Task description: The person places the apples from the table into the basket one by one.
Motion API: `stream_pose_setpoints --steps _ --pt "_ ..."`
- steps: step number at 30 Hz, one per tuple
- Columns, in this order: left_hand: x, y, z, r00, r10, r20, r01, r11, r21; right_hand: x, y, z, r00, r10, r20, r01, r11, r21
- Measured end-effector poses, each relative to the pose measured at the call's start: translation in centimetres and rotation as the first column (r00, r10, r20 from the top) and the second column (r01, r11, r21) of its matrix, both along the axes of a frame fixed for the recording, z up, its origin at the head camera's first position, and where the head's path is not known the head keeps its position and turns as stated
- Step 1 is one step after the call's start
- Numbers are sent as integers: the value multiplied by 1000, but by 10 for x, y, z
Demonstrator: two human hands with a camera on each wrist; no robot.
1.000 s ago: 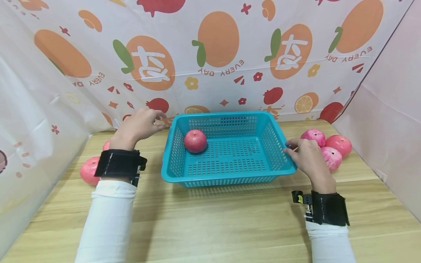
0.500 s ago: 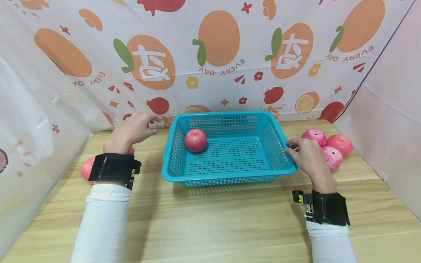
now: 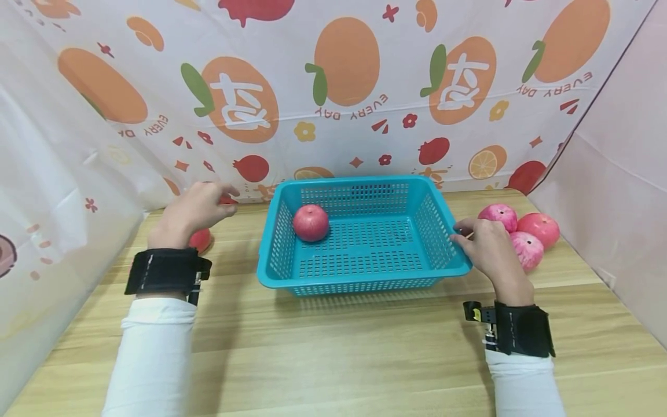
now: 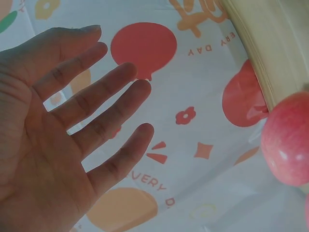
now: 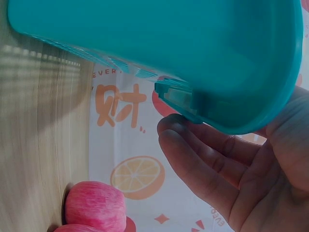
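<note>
Head view, L to R: left hand (image 3: 194, 209) is held above the worktop (image 3: 333, 347) near its back-left corner, fingers (image 4: 96, 104) spread and straight, nothing gripped. A red apple (image 3: 200, 239) lies just beneath/behind the wrist, partly hidden; in the left wrist view an apple (image 4: 286, 145) is seen at the worktop edge, apart from the palm. Risk: it could be knocked w/ the wrist or nudged toward the edge & rolled off, since the fruit is round and is blocked from sight by the hand.

Teal basket (image 3: 362, 234) sits mid-worktop w/ one apple (image 3: 311, 222) inside, at the back-left. It may roll if the basket is jolted.

Right hand (image 3: 487, 250) is curled round the basket's right rim, fingers (image 5: 203, 159) hooked under the lip. Three apples (image 3: 521, 231) lie clustered just behind that hand; they could be bumped & scattered if the hand is drawn back carelessly.
</note>
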State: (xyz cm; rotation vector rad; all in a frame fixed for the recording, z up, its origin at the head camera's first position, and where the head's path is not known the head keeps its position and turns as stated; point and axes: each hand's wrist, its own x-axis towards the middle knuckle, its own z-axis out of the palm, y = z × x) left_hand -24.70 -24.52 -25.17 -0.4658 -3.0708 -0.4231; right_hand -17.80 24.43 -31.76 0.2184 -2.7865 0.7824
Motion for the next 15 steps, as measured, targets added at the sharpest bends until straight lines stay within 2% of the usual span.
stream_pose_setpoints --steps 6,15 --pt "3 -9 -3 1000 -12 -7 12 1000 -5 0 0 0 1000 -1 -5 1 1000 3" --pt "9 -26 -9 998 30 58 -28 999 -33 0 1 -2 1000 -1 -6 1 1000 0"
